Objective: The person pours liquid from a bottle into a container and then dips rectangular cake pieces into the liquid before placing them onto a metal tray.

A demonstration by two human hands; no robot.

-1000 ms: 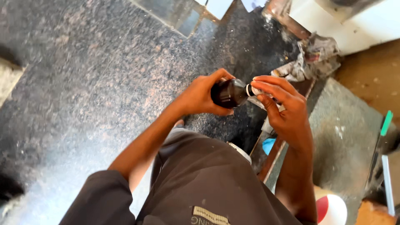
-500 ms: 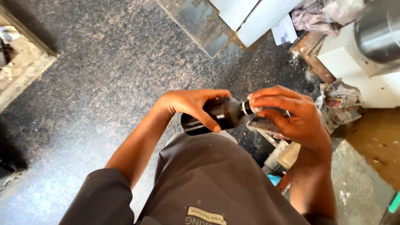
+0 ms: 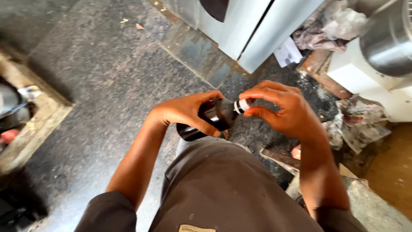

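While left hand [image 3: 184, 112] clamps dark bottle [image 3: 210, 118] sideways, we see right hand [image 3: 285, 109] fingertips pinched on white cap [image 3: 241, 105], above speckled floor [image 3: 98, 73].

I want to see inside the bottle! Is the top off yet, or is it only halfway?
Not off yet. The left hand already grips the dark bottle, held on its side. The right hand pinches the white cap with its fingertips; it sits on the neck. Whether it is loose cannot be told. Taking it off remains.
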